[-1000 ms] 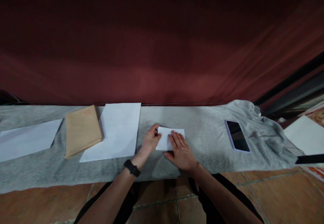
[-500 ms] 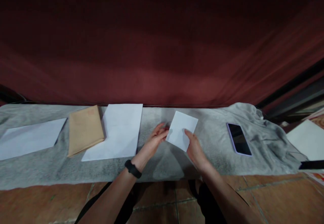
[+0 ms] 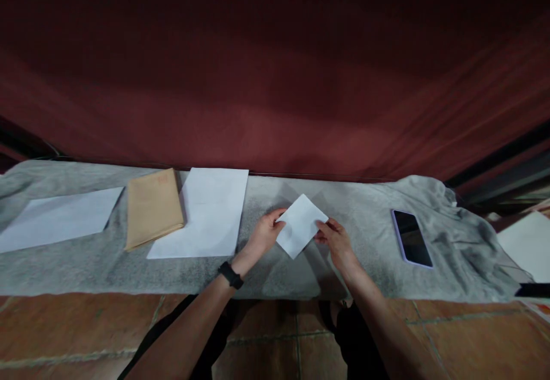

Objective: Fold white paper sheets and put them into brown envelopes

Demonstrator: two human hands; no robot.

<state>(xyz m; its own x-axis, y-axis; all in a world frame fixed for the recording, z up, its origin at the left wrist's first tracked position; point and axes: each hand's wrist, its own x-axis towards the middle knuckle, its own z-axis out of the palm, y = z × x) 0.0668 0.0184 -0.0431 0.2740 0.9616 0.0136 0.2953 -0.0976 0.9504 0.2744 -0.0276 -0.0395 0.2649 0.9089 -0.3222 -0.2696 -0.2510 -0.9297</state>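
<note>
A small folded white sheet of paper (image 3: 301, 228) is held between my two hands over the grey cloth, turned with one corner pointing away from me. My left hand (image 3: 267, 232) pinches its left corner, thumb on top and fingers behind. On the opposite side, my right hand (image 3: 336, 241) grips the right corner between thumb and fingers. A black band (image 3: 231, 275) is around my left wrist. To the left of my hands lies a larger stack of white paper (image 3: 210, 214), partly covered by brown envelopes (image 3: 152, 208).
Grey cloth (image 3: 361, 271) covers the long surface and bunches at its right end. A phone with a purple edge (image 3: 411, 238) rests to the right. Farther left lies another white sheet (image 3: 64, 216). A dark red curtain (image 3: 275, 110) hangs behind; floor tiles (image 3: 266, 340) show below.
The folded paper has turned so a corner points away from me. My left hand now pinches its left corner, and my right hand has shifted its grip to the right corner.
</note>
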